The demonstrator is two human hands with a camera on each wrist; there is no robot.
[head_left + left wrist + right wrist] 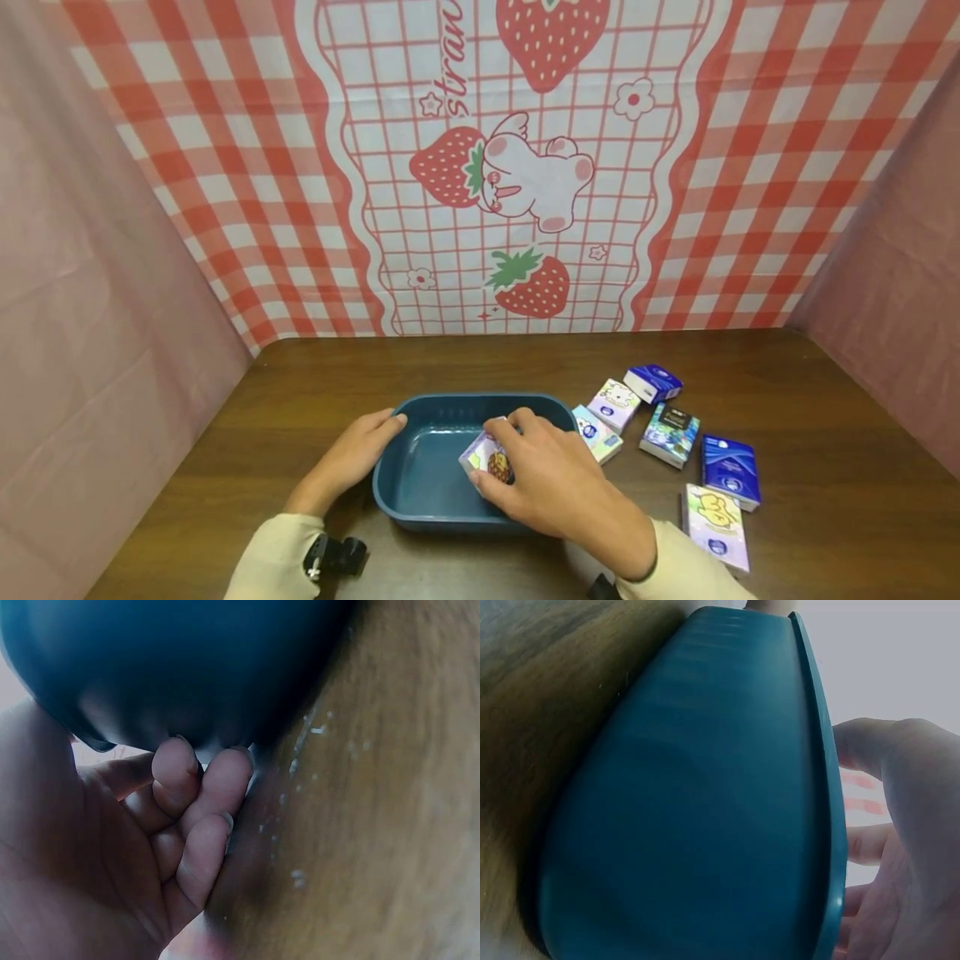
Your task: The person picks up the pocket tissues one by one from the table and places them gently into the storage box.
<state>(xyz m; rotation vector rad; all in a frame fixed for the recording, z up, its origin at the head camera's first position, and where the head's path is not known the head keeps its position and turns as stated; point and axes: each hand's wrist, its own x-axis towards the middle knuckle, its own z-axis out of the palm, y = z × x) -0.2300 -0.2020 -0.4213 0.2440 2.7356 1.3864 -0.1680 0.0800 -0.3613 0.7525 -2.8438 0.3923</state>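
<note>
A dark teal plastic basin [423, 467] with rounded corners stands on the table. My left hand [351, 454] grips its left end, thumb over the rim; the left wrist view shows the curled fingers [199, 802] against the outer wall. Inside the basin's right half, my right hand [551, 479] pinches a small tissue pack [482, 452] with a cartoon print, between thumb and fingers. In the right wrist view the basin's long side [705, 780] hides the pack and the fingertips.
Right of the basin lie several tissue packs: white cartoon ones [613, 403], [600, 435], a dark patterned one [670, 433], blue ones [654, 383], [730, 468] and a yellow-figure one [714, 525]. A checked strawberry curtain [525, 275] hangs behind the wooden table [315, 367].
</note>
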